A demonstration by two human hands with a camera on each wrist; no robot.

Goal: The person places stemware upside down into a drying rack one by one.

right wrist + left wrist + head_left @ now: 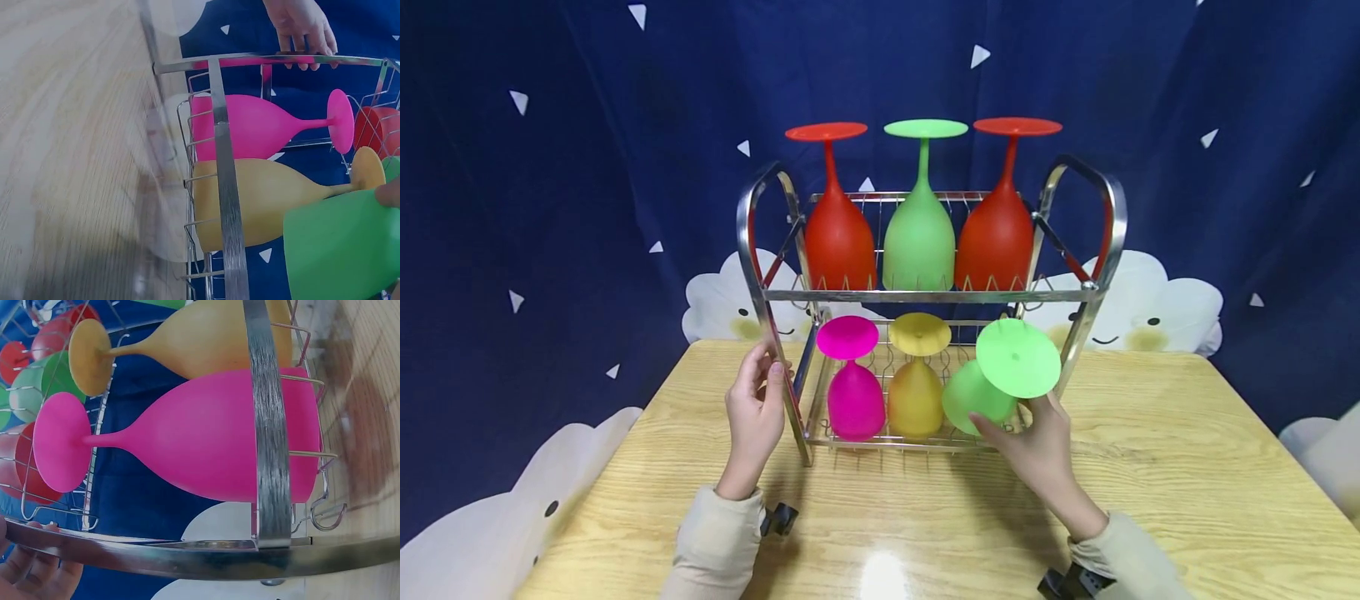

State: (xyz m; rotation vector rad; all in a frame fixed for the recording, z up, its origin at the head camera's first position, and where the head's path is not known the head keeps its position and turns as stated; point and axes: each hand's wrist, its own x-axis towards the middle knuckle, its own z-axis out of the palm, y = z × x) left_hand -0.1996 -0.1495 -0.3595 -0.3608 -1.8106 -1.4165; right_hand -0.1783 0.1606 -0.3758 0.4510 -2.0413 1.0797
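Note:
My right hand [1041,442] grips a light green plastic goblet [977,396] by its bowl, at the right end of the lower shelf of a two-tier metal rack [887,297]. The goblet is tilted, its round foot facing up and toward me. In the right wrist view its open rim end [297,244] lies short of the shelf wires, beside the yellow goblet. Beside it, a yellow goblet [915,400] and a magenta goblet [856,404] stand upside down. My left hand [756,417] holds the rack's left front post, fingers behind it.
On the upper shelf, a red goblet [840,242], a green goblet [919,242] and another red goblet [996,242] stand upside down. The rack stands on a wooden table [865,517]. Behind it hangs a dark blue curtain [700,125] with white triangles and clouds.

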